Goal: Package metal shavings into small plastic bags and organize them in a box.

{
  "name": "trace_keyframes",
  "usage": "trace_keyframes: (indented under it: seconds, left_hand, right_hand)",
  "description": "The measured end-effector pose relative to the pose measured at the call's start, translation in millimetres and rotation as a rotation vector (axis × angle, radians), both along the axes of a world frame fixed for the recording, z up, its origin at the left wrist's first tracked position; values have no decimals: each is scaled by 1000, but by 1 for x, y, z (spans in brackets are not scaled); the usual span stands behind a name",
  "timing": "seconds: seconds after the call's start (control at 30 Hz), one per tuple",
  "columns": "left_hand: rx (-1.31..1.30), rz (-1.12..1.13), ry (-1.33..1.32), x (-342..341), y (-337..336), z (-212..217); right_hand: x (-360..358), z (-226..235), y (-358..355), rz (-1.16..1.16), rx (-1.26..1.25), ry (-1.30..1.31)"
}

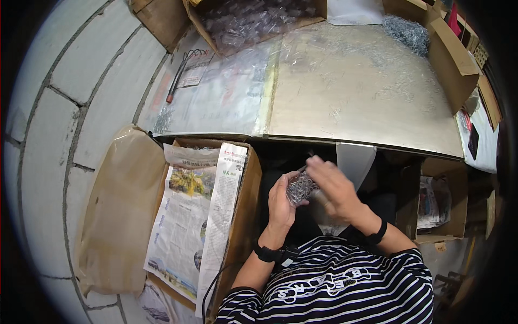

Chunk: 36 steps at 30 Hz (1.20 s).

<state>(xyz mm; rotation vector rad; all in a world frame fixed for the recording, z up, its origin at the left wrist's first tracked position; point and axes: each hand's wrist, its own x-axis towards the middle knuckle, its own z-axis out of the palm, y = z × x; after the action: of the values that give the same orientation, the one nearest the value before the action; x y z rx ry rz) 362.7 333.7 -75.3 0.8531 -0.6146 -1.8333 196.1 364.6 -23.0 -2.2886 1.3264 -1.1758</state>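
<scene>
I'd keep the bundle of small metal clips (300, 187) low over my lap, below the worktop (356, 92) edge, so strays don't scatter. My left hand (281, 201) is curled around the bundle; my right hand (335, 186), fingers loosely bent, rests over its top.

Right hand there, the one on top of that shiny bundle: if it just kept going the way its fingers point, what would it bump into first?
The right hand points up and left. Going straight on, it would probably first meet the front edge of the metal-topped table, near the cardboard box lined with newspaper. Depth is hard to judge here.
</scene>
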Motion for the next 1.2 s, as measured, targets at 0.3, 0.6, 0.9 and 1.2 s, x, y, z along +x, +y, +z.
trace_keyframes:
  seconds: [0.3,0.6,0.9,1.2]
  left_hand:
    - [-28,3,-65,-11,7,9]
    - [-20,36,-86,-27,2,23]
    - [-96,-9,-120,-30,-15,45]
    - [-382,283,-482,108,-100,142]
  right_hand:
    - [0,-11,14,-120,59,155]
    - [-1,-11,20,-248,-15,309]
    - [-11,6,9,-243,-67,-77]
    - [-52,-15,28,-330,114,-128]
